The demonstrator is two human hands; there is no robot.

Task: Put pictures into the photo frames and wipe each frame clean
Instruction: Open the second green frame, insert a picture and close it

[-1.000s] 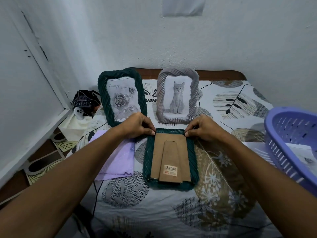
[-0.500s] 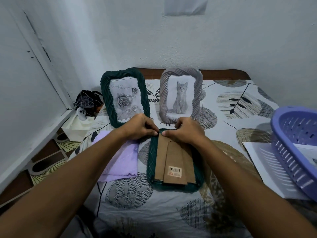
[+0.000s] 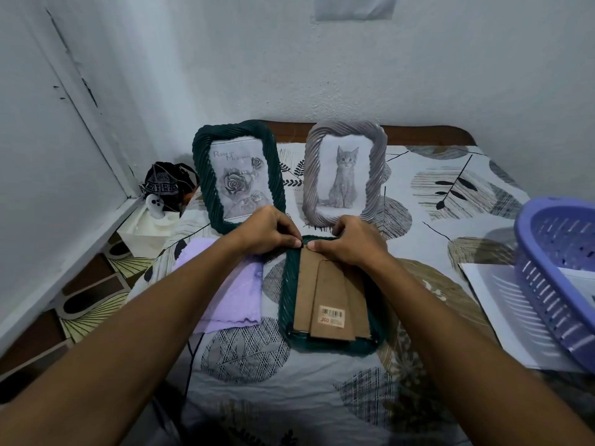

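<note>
Evidently light and rigid: face-down green frame [image 3: 331, 294], both hands, left [image 3: 264, 231] and right [image 3: 351, 241], pinching its top edge beside the thin, bendable cardboard backing [image 3: 306, 284]; best gripped by the rim.

Single head-worn wide-angle camera is looking forward and down, close over the leaf-patterned bedsheet [image 3: 322, 381], facing the far white wall [image 3: 418, 59].

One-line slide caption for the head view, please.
Both hands, left and right, pinch the top edge of the face-down green frame.
</note>
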